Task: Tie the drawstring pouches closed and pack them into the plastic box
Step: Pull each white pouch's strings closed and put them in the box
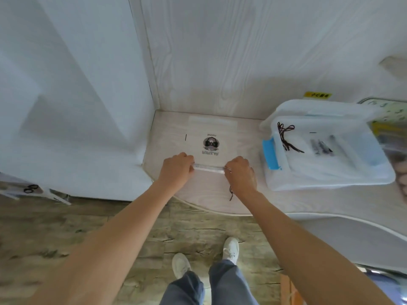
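Head view, surroundings: We stand at a pale wood-grain table [220,199] set into a corner of white walls, our white shoes [230,249] on a stone-patterned floor below.
Box: A clear plastic box [330,164] with a blue latch [271,154] sits on the table to our right, well apart from our hands; a pouch already lies inside, its dark drawstring [286,139] trailing over the white fabric. The box's lid leans behind it.
Clutter: A yellow label [317,95] is stuck to the wall above the box; blurred items crowd the far right edge.
Pouch: A white drawstring pouch [211,133] with a cartoon print lies flat on the table, directly before us, its opening edge toward us.
Left hand: Our left hand [176,170] curls its fingers round the left end of the pouch's opening hem.
Right hand: Our right hand [240,175] clutches the hem's right end, and a dark cord [231,192] dangles beneath the wrist.
Arms: Both forearms reach forward, bare, hands level and near each other.
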